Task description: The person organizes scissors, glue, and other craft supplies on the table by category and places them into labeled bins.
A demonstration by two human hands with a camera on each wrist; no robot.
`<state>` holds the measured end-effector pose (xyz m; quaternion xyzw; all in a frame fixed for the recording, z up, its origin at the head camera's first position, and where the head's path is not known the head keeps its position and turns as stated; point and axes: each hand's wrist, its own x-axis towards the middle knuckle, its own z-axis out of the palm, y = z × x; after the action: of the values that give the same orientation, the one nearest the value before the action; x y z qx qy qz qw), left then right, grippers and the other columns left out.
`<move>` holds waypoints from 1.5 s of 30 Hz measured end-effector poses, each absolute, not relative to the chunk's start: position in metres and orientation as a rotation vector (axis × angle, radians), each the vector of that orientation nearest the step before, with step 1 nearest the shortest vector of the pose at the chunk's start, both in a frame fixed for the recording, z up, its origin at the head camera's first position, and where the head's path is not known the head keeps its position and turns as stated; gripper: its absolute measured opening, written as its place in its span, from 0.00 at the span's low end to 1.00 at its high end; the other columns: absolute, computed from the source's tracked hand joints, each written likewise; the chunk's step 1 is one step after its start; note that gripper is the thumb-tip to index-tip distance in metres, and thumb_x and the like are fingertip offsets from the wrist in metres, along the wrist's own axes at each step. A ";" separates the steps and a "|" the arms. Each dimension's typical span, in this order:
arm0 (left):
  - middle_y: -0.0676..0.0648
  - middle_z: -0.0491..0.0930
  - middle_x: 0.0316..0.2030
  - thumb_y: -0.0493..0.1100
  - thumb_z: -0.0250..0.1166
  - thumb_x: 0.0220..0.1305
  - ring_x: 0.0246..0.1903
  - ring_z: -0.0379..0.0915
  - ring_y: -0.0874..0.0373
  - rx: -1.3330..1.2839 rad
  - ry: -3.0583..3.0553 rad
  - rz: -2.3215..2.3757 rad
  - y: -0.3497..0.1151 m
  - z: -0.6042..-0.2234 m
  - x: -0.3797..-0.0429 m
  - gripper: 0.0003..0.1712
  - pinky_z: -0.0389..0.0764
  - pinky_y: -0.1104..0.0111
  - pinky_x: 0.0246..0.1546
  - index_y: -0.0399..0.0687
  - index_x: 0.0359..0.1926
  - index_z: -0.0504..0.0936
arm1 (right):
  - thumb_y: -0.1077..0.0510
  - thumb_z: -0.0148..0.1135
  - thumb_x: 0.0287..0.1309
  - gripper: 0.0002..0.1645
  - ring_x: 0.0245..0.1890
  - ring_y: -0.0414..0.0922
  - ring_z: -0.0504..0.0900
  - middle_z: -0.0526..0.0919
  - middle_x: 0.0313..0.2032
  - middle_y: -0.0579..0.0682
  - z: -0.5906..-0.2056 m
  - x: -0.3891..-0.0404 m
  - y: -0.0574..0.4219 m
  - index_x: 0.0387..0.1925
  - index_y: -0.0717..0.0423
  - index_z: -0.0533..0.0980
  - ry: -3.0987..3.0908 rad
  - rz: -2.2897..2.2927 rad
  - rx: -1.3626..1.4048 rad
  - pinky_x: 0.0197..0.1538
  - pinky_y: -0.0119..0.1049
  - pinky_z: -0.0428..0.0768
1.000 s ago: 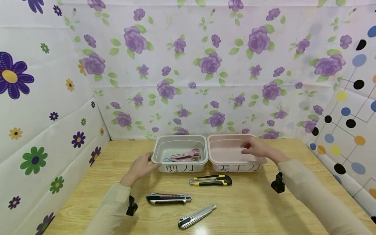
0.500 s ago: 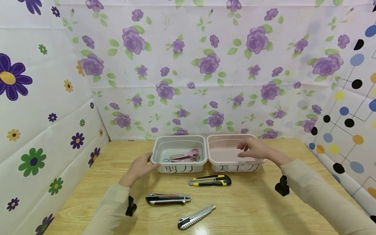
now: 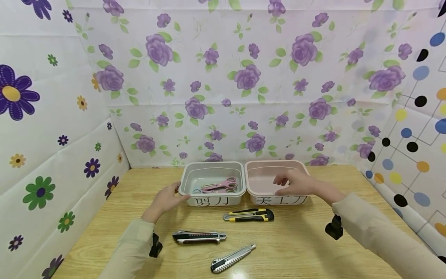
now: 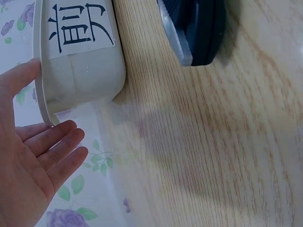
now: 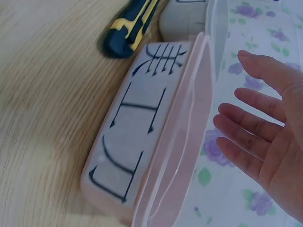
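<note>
My left hand (image 3: 166,199) rests at the near left corner of a grey plastic bin (image 3: 238,199), thumb on its front rim. In the left wrist view, its fingers (image 4: 61,137) extend loosely beside the corner. Pink-handled scissors (image 3: 226,183) lie inside this bin. My right hand (image 3: 296,183) hovers over the pink bin (image 3: 254,180), fingers loosely bent and holding nothing. In front of the bins lies a yellow-and-black utility knife (image 3: 249,215). Nearer are a black-and-silver utility knife (image 3: 199,236) and a silver utility knife (image 3: 232,259).
Both bins stand side by side on a wooden table (image 3: 299,248), with black characters on their front labels. A flowered cloth (image 3: 209,77) hangs behind. More patterned cloth walls the left and right sides.
My right hand has moved a little left and lower over the pink bin. My left hand stays at the grey bin's corner. The knives and scissors have not moved.
</note>
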<state>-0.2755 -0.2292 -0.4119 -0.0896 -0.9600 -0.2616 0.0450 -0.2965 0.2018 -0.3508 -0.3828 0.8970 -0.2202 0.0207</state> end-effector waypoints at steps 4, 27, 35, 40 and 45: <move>0.37 0.77 0.45 0.57 0.62 0.55 0.45 0.73 0.43 -0.269 -2.929 -0.805 -0.229 -0.413 -0.276 0.41 0.75 0.52 0.41 0.32 0.61 0.65 | 0.50 0.67 0.47 0.18 0.35 0.46 0.80 0.82 0.35 0.48 -0.352 -0.293 0.193 0.38 0.55 0.79 2.823 -0.635 -1.205 0.36 0.35 0.78; 0.38 0.77 0.44 0.58 0.62 0.54 0.43 0.74 0.46 -0.262 -2.950 -0.797 -0.230 -0.411 -0.276 0.42 0.75 0.53 0.41 0.32 0.60 0.65 | 0.46 0.67 0.43 0.29 0.39 0.46 0.79 0.81 0.40 0.52 -0.420 -0.247 0.128 0.44 0.62 0.77 2.446 -0.759 -1.226 0.44 0.35 0.77; 0.37 0.77 0.45 0.56 0.63 0.55 0.43 0.73 0.45 -0.245 -2.950 -0.816 -0.231 -0.411 -0.277 0.41 0.74 0.52 0.42 0.32 0.60 0.65 | 0.48 0.68 0.42 0.25 0.35 0.36 0.76 0.80 0.36 0.46 -0.442 -0.238 0.112 0.42 0.59 0.78 2.397 -0.782 -1.277 0.39 0.28 0.75; 0.37 0.77 0.45 0.56 0.63 0.55 0.44 0.73 0.45 -0.246 -2.950 -0.815 -0.231 -0.412 -0.277 0.41 0.74 0.52 0.43 0.31 0.61 0.65 | 0.50 0.70 0.42 0.22 0.32 0.31 0.74 0.79 0.32 0.42 -0.454 -0.238 0.101 0.39 0.57 0.79 2.378 -0.772 -1.358 0.37 0.24 0.74; 0.37 0.77 0.45 0.58 0.62 0.55 0.45 0.73 0.44 -0.250 -2.949 -0.816 -0.230 -0.413 -0.278 0.42 0.74 0.52 0.43 0.32 0.61 0.65 | 0.53 0.71 0.42 0.16 0.27 0.30 0.70 0.76 0.27 0.40 -0.459 -0.235 0.093 0.34 0.54 0.80 2.345 -0.772 -1.400 0.32 0.21 0.72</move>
<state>-0.2777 -0.2304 -0.4128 -0.0815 -0.9600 -0.2656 0.0359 -0.2353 0.0933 -0.4587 -0.4875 0.8168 -0.2690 0.1510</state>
